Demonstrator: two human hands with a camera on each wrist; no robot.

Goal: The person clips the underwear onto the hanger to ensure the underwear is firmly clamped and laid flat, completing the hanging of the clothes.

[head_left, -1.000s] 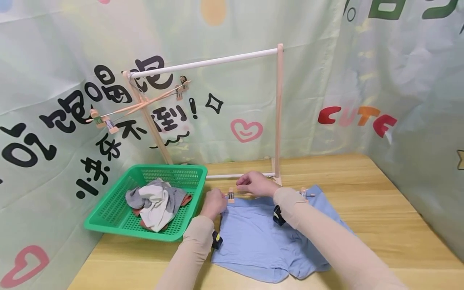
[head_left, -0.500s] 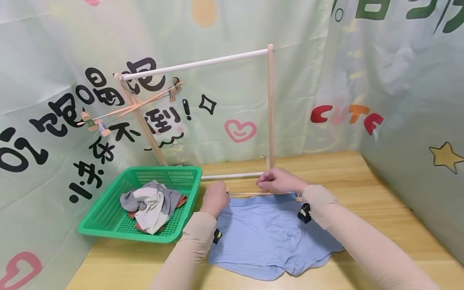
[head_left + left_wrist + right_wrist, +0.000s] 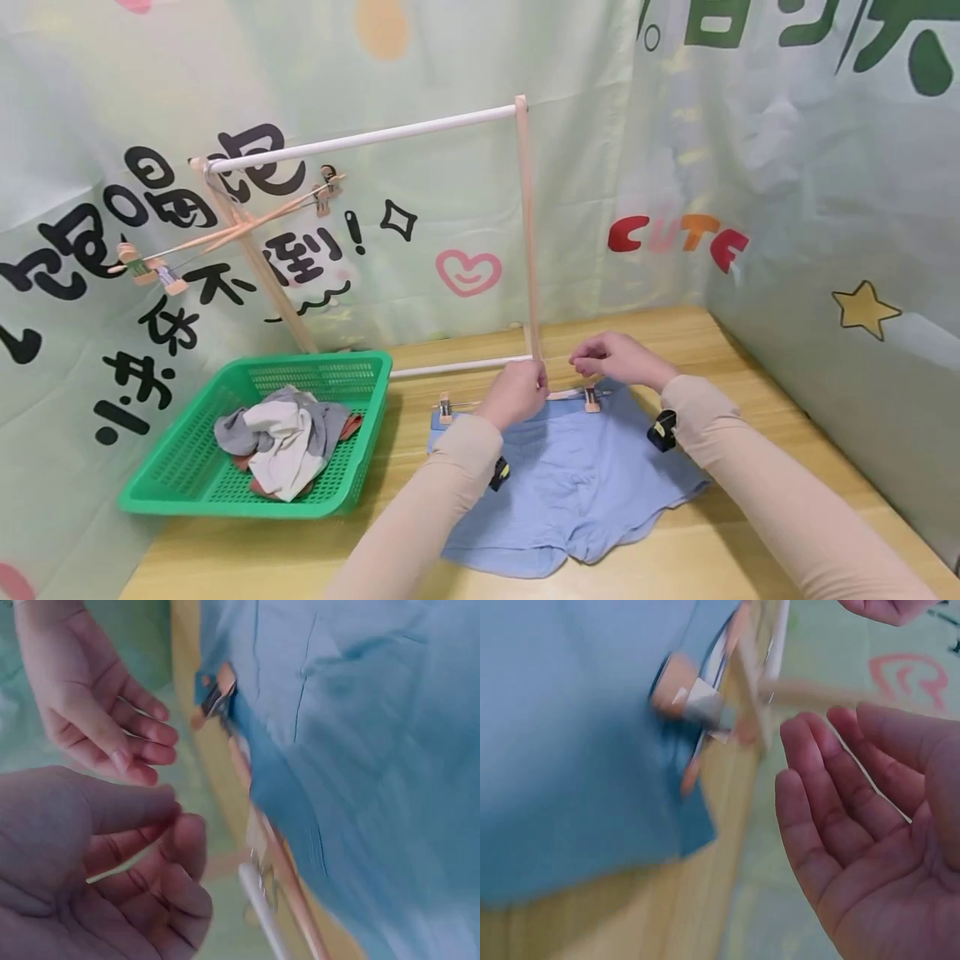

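Observation:
Light blue shorts (image 3: 540, 475) lie flat on the table, waistband towards the back. A wooden hanger (image 3: 564, 395) runs along the waistband, with a left clip (image 3: 446, 409) and a right clip (image 3: 592, 398) on the fabric. My left hand (image 3: 516, 390) hovers near the hanger's middle, fingers loosely bent; in the left wrist view nothing shows between thumb (image 3: 131, 802) and fingers. Just behind the right clip is my right hand (image 3: 621, 358). Its relaxed fingers, seen in the right wrist view, hold nothing and stand apart from the clip (image 3: 697, 701).
To the left stands a green basket (image 3: 142, 497) with crumpled grey, white and rust-coloured cloth (image 3: 288, 437). Behind is a rack with a white top bar (image 3: 367, 137). A second clip hanger (image 3: 240, 225) hangs at its left end. Printed curtains enclose the wooden table (image 3: 780, 433).
My left hand has moved right from the left clip to the hanger's middle. My right hand has moved right, to behind the right clip. The head view has turned rightward.

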